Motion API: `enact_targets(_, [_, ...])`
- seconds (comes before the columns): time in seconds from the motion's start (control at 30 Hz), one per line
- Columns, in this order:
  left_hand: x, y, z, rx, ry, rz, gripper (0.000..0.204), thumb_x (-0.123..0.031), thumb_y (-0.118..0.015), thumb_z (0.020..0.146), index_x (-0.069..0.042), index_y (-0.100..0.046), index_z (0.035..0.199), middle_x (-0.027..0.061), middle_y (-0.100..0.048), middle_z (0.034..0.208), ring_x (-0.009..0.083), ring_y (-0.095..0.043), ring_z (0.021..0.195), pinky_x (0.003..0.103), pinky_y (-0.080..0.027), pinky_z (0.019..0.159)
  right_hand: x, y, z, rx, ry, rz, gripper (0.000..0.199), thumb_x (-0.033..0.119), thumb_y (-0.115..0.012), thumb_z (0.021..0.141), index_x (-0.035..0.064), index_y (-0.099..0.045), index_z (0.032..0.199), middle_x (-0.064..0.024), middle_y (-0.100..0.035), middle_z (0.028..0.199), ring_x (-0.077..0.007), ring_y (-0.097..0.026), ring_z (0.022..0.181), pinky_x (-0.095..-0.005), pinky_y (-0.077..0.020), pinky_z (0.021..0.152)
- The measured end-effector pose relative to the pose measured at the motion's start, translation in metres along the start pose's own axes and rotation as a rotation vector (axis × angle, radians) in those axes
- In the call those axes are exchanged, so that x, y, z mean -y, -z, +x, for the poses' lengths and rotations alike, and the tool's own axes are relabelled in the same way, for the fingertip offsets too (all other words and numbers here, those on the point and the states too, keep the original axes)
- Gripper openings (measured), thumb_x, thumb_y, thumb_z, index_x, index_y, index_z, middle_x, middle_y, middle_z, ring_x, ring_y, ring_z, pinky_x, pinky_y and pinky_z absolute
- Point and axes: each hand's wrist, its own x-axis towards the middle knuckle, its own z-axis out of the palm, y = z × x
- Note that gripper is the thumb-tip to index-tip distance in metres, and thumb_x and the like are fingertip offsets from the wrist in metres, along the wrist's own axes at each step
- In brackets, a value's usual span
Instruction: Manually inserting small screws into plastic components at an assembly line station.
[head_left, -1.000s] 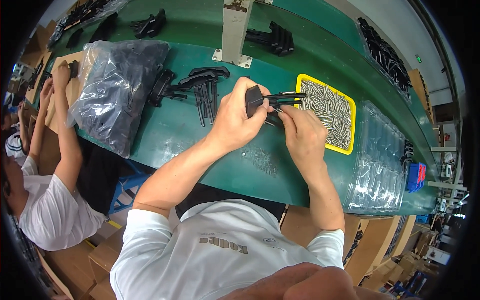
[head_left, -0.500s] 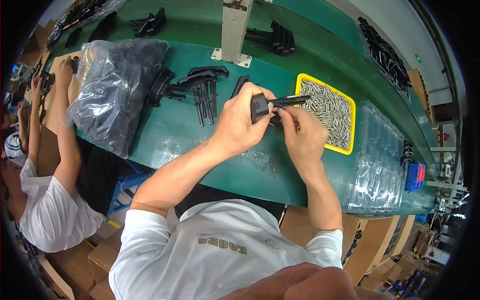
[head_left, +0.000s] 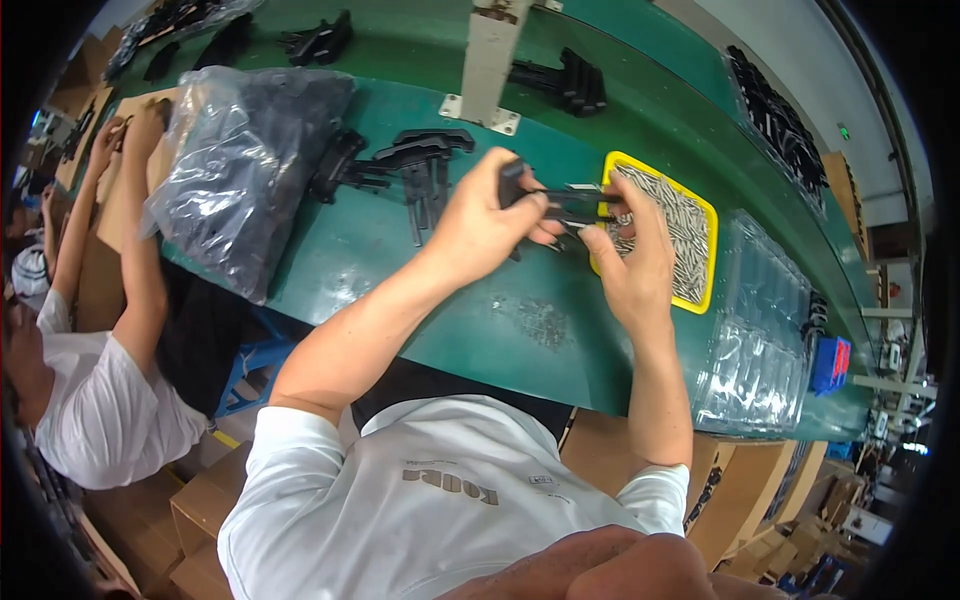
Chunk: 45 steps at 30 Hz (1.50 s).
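Over the bench's middle, my left hand [head_left: 478, 225] is closed round the block end of a black pronged plastic part [head_left: 572, 207]. The prongs of this part point right. My right hand [head_left: 645, 250] holds the prong ends between its thumb and fingers, with the thumb below them. Just behind that hand sits a yellow tray [head_left: 712, 250] full of small silver metal pins [head_left: 690, 225]. Left of my hands lie several similar black pronged parts [head_left: 425, 150] on the green bench. What the left fingers cover is hidden.
A clear bag of black parts [head_left: 255, 160] stands at the left. Clear plastic trays [head_left: 755, 330] lie at the right. A white metal post [head_left: 488, 70] rises from the bench's back, near more black parts [head_left: 575, 82]. A co-worker's arm [head_left: 140, 240] is at far left.
My right hand has gone from a pinch near the part's middle to a wider grip at its prong ends. The left hand has turned the black part slightly. The view has shifted a little.
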Motion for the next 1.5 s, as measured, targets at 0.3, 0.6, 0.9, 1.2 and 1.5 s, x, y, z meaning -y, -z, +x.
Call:
enact_targets(0.3, [-0.038,0.049,-0.003,-0.240,-0.869,1.351,0.037,-0.017,-0.069,0.094,-0.002,-0.061,0.127,0.0160,-0.066,0.121,0.0293,-0.063,0.109,0.041,-0.051,0.094,-0.015,0.020,0.013,0.452,-0.529,0.137,0.022,0.010,-0.067,0.095,0.0000,-0.075,0.113,-0.0111,-0.075,0.094,-0.0252,-0.067,0.073,-0.0356,-0.0549,0.070])
enact_targets(0.6, [-0.052,0.135,-0.015,-0.404,-0.668,1.832,0.032,-0.018,-0.074,0.087,-0.004,-0.064,0.113,0.0114,-0.068,0.113,0.0287,-0.063,0.099,0.037,-0.053,0.085,-0.021,-0.016,0.002,0.437,-0.180,-0.269,0.018,0.018,-0.071,0.094,0.0025,-0.078,0.100,-0.0101,-0.072,0.095,-0.0273,-0.064,0.085,-0.0376,-0.0527,0.079])
enact_targets(0.9, [-0.051,0.132,0.002,-0.353,-0.263,2.169,0.018,-0.019,-0.072,0.089,-0.007,-0.061,0.096,0.0103,-0.068,0.092,0.0264,-0.065,0.083,0.036,-0.056,0.072,-0.017,-0.027,-0.008,0.365,0.055,-0.335,0.019,0.020,-0.075,0.091,0.0048,-0.078,0.101,-0.0092,-0.071,0.101,-0.0276,-0.062,0.096,-0.0377,-0.0503,0.088])
enact_targets(1.2, [-0.050,0.142,0.006,-0.481,-0.522,2.105,0.014,-0.015,-0.068,0.093,-0.006,-0.063,0.102,0.0120,-0.071,0.093,0.0261,-0.068,0.076,0.035,-0.055,0.063,-0.038,0.019,0.000,0.262,0.052,-0.257,0.025,0.019,-0.076,0.089,0.0037,-0.076,0.109,-0.0090,-0.070,0.102,-0.0292,-0.063,0.096,-0.0394,-0.0507,0.090])
enact_targets(1.5, [-0.055,0.058,-0.003,-0.456,-0.745,1.112,0.020,-0.009,-0.058,0.100,-0.002,-0.061,0.119,0.0128,-0.073,0.098,0.0244,-0.072,0.084,0.035,-0.056,0.071,-0.058,0.040,-0.011,0.450,-0.086,-0.404,0.018,0.017,-0.076,0.089,0.0034,-0.075,0.101,-0.0094,-0.071,0.096,-0.0310,-0.064,0.092,-0.0409,-0.0515,0.089])
